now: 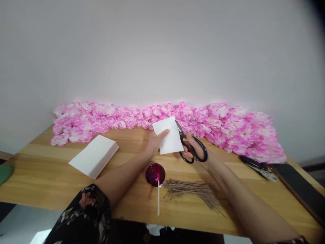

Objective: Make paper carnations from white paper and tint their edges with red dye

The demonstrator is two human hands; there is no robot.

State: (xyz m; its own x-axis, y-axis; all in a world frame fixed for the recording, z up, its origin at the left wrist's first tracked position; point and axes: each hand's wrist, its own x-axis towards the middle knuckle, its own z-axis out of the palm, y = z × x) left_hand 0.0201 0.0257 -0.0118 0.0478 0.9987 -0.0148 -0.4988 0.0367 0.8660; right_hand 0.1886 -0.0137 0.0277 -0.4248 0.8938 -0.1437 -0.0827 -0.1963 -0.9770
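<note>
My left hand [153, 142] grips a white sheet of paper [170, 139], its thumb lying on top and the other fingers hidden behind. Whether it is one sheet or several, I cannot tell. In my right hand [191, 145] are black-handled scissors [200, 149], with fingers through the loops. Their blades reach up along the right edge of the paper. Below the hands stands a small bowl of dark magenta liquid [152, 176], with a pale wooden stick [158, 200] resting in it. Beside the bowl lies a bundle of thin brown twigs [190, 189].
A stack of white paper [95, 154] lies left on the wooden table [132, 206]. Pink-and-white paper flowers [243, 132] line the back along the wall. Pliers with black handles [257, 168] and a dark flat board [297, 186] are at right. Something green [5, 173] shows far left.
</note>
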